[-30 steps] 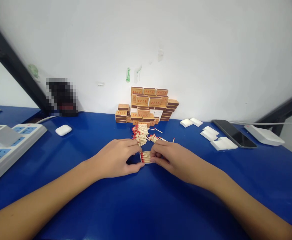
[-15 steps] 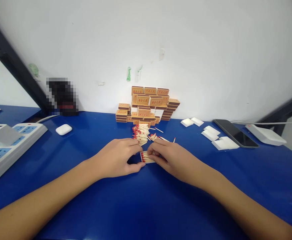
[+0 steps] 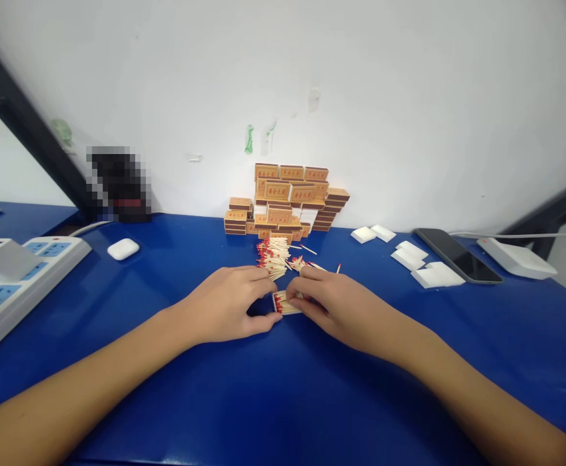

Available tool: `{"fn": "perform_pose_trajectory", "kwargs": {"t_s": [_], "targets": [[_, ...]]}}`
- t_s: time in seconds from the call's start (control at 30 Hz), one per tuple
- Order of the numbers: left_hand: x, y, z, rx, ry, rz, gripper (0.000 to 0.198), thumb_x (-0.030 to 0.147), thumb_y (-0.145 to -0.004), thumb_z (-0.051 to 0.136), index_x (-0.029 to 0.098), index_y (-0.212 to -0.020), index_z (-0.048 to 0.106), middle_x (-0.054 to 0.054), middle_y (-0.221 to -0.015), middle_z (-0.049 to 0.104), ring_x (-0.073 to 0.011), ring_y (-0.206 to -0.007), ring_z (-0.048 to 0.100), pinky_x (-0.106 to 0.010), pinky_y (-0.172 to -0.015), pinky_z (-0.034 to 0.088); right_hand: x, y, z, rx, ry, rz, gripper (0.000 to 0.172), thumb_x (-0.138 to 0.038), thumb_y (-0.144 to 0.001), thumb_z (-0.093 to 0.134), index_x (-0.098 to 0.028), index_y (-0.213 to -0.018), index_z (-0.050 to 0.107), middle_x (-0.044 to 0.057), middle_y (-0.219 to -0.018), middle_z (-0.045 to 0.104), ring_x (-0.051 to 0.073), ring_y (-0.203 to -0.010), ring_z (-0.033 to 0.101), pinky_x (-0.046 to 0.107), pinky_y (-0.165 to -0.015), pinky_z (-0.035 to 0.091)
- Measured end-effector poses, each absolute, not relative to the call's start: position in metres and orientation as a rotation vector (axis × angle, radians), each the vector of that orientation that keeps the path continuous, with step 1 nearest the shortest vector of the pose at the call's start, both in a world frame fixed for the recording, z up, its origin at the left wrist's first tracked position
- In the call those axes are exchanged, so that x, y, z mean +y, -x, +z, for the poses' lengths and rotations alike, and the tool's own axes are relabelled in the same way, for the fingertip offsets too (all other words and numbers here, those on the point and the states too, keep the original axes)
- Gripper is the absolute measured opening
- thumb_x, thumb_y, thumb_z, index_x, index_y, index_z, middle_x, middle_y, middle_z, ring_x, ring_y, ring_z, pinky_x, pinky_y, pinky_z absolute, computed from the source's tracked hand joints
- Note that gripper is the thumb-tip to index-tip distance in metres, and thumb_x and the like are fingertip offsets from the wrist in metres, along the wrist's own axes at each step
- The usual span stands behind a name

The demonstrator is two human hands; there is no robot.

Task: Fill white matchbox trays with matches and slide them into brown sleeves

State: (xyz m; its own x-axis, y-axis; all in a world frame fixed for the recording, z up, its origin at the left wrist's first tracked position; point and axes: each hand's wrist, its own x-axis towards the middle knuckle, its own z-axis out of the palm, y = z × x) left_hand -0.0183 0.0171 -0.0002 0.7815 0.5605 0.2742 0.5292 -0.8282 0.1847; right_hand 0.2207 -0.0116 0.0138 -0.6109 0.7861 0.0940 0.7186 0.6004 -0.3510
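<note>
A small white tray (image 3: 287, 312) of red-tipped matches lies on the blue table between my hands. My left hand (image 3: 234, 304) grips its left end between thumb and forefinger. Over the tray's right part, my right hand (image 3: 328, 301) has its fingers pinched together on the matches; what exactly sits between the fingertips is hidden. Just behind the hands lies a loose pile of matches (image 3: 273, 255), with a few more (image 3: 299, 262) beside it. Stacked yellow-brown matchboxes (image 3: 279, 191) stand behind the pile, against the wall.
White trays (image 3: 435, 276) and a dark phone (image 3: 457, 256) lie at the right, near a white box (image 3: 516, 259). At the left are a white earphone case (image 3: 123, 249) and a large power strip (image 3: 64, 254). A pixelated dark object (image 3: 120, 184) stands by the wall.
The view has shifted slightly. Both hands stay at the tray, with almost no visible movement.
</note>
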Motion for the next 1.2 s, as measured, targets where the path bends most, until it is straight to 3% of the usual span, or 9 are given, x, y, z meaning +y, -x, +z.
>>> {"fn": "perform_pose_trajectory", "kwargs": {"t_s": [0.3,0.47,0.6,0.97,1.2], "targets": [[0.0161,0.0179,0.0024,0.876,-2.853,0.485,0.021,0.037,-0.095,0.066,0.018,-0.1,0.071,-0.002,-0.091,0.069,-0.0197,-0.084,0.067,-0.033,-0.072,0.051,-0.0106,-0.2194,0.0098,-2.587,1.258,0.318,0.016,-0.018,-0.105,0.051,-0.018,-0.095,0.064,0.005,-0.098,0.065,0.018,-0.08,0.062,0.031,-0.067,0.042],[0.0163,0.0172,0.0017,0.876,-2.878,0.495,0.023,0.039,-0.096,0.064,0.018,-0.091,0.068,-0.002,-0.089,0.068,-0.0197,-0.082,0.066,-0.033,-0.07,0.051,-0.0128,-0.2183,0.0115,-2.571,1.174,0.368,0.018,-0.019,-0.106,0.051,-0.018,-0.101,0.069,0.007,-0.101,0.066,0.019,-0.087,0.064,0.032,-0.074,0.047],[0.0162,0.0184,0.0021,0.86,-2.853,0.507,0.02,0.037,-0.096,0.065,0.018,-0.098,0.069,-0.002,-0.091,0.07,-0.0199,-0.085,0.068,-0.033,-0.073,0.053,-0.0137,-0.2161,0.0141,-2.566,1.17,0.396,0.02,-0.019,-0.106,0.051,-0.018,-0.099,0.069,0.007,-0.099,0.066,0.019,-0.086,0.064,0.032,-0.074,0.048],[0.0163,0.018,0.003,0.867,-2.869,0.494,0.021,0.038,-0.096,0.064,0.018,-0.094,0.068,-0.002,-0.088,0.068,-0.0189,-0.081,0.066,-0.032,-0.069,0.05,-0.0132,-0.2172,0.0131,-2.576,1.27,0.303,0.008,-0.018,-0.101,0.056,-0.019,-0.096,0.061,0.005,-0.097,0.066,0.017,-0.077,0.06,0.029,-0.064,0.038],[0.0161,0.0173,0.0033,0.867,-2.864,0.489,0.02,0.037,-0.096,0.065,0.017,-0.097,0.07,-0.002,-0.088,0.068,-0.0189,-0.081,0.065,-0.032,-0.069,0.05,-0.0137,-0.2187,0.0119,-2.569,1.307,0.247,0.012,-0.022,-0.103,0.055,-0.019,-0.094,0.062,0.003,-0.093,0.064,0.015,-0.07,0.057,0.029,-0.062,0.035]]}}
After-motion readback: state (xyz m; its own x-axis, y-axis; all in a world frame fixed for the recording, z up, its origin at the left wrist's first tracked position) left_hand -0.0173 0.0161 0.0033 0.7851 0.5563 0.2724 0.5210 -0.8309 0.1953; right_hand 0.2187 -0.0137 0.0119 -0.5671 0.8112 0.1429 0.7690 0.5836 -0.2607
